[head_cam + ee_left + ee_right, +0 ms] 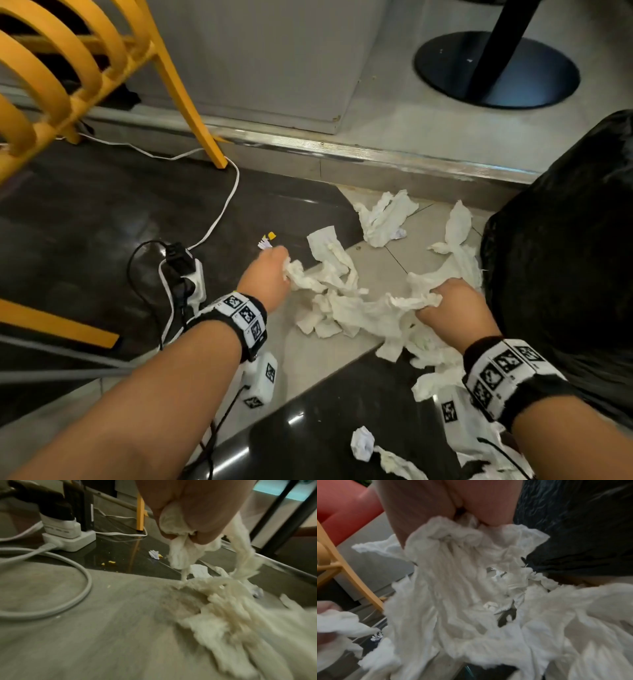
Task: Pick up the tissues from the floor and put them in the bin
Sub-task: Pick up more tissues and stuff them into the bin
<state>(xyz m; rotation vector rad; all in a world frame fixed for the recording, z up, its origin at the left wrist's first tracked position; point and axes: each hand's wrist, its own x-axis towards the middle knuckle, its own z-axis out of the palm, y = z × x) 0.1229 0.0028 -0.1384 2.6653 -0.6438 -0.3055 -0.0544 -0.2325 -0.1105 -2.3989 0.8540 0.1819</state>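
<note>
Several crumpled white tissues (356,305) lie in a heap on the floor between my hands. My left hand (274,270) grips a bunch at the heap's left end; the left wrist view shows the fingers (193,513) curled round a wad of tissue (181,547). My right hand (445,305) clutches tissues at the heap's right end, and they (462,574) hang from it in the right wrist view. More tissues (383,219) lie farther off and a balled one (362,443) lies near me. The black bin bag (565,260) stands at the right, next to my right hand.
A white power strip (191,274) with a black plug and cables lies left of my left hand. A yellow chair (78,68) stands at the upper left, its leg (202,130) near the raised step (342,150). A black table base (496,68) sits at the top right. Small scraps (267,240) lie by my left hand.
</note>
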